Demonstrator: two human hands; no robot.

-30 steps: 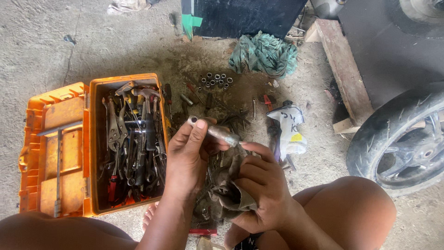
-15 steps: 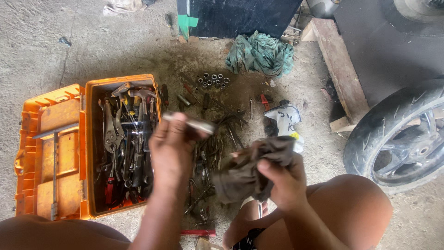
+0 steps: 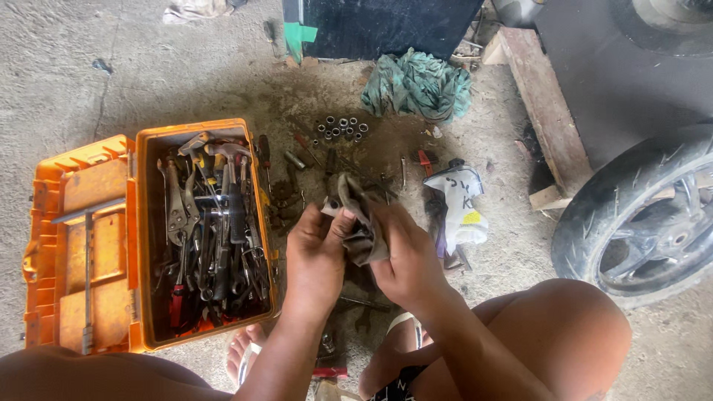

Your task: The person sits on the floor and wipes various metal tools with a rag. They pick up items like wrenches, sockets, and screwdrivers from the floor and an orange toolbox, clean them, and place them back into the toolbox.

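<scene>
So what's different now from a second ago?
The hands came together. The left hand, which had held the metal tube up bare, now presses it into the rag that the right hand has brought over it; only a bit of metal shows at the rag's left edge. Both hands grip the bundle. The orange toolbox, the sockets and the tyre stayed put.

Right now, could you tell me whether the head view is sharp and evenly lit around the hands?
Head view: both hands, left hand and right hand, and the dirty rag look sharp, without motion blur; daylight is soft and even, with no glare; the open orange toolbox reads clearly; edges bend slightly, as at the tyre.
</scene>
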